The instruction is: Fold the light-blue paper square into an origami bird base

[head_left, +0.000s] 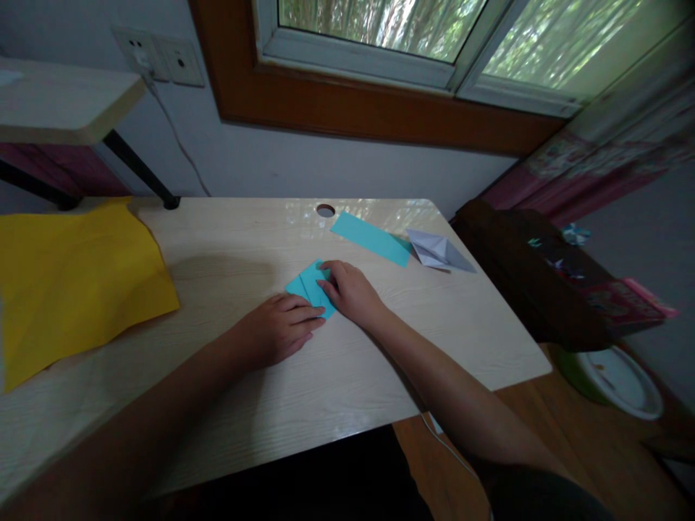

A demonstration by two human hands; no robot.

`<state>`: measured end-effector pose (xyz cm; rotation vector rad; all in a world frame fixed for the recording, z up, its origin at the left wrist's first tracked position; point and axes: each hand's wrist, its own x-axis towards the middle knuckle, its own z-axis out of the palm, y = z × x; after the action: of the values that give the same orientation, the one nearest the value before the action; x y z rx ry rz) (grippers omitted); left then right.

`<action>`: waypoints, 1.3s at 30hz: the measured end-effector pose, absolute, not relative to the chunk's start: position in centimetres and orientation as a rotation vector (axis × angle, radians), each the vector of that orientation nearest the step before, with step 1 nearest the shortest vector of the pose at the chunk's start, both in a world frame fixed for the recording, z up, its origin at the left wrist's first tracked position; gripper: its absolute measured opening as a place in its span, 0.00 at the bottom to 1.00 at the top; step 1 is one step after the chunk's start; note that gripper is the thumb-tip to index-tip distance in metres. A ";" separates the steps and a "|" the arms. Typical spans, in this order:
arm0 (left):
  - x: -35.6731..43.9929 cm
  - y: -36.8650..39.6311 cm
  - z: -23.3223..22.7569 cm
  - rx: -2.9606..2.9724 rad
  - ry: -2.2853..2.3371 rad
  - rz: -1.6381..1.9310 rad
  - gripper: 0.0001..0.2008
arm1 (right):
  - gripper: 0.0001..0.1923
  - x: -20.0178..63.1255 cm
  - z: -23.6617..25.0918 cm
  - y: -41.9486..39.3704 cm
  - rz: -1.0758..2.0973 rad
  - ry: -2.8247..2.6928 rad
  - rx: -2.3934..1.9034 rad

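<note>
A small piece of folded turquoise paper (310, 284) lies on the table, with crease lines and overlapping layers on its top. My left hand (282, 325) rests flat over its lower left part, fingers stretched out and pressing it down. From the right, my right hand (352, 289) grips the paper's edge, its index finger and thumb on the upper face and the other fingers curled under the palm, partly hidden. Behind my right hand lies a flat turquoise paper strip (372, 237). A folded white paper boat (437, 250) sits beside the strip's right end.
The pale wooden table (217, 239) has a round cable hole (326, 210) near the wall. A large yellow sheet (81, 282) covers its left side, below a raised shelf (70, 101). A dark brown cabinet (515, 275) and a white-rimmed basin (619, 380) stand at the right.
</note>
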<state>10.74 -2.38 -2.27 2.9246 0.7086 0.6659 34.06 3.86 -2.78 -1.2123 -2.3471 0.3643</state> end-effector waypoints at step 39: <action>11.0 -2.6 -2.5 2.932 0.729 0.706 0.17 | 0.11 34.5 -1.5 4.9 0.688 -2.297 -1.032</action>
<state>10.98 -2.58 -2.51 2.9318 0.7290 0.7060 34.46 4.86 -1.46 -1.0318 -2.2970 0.6878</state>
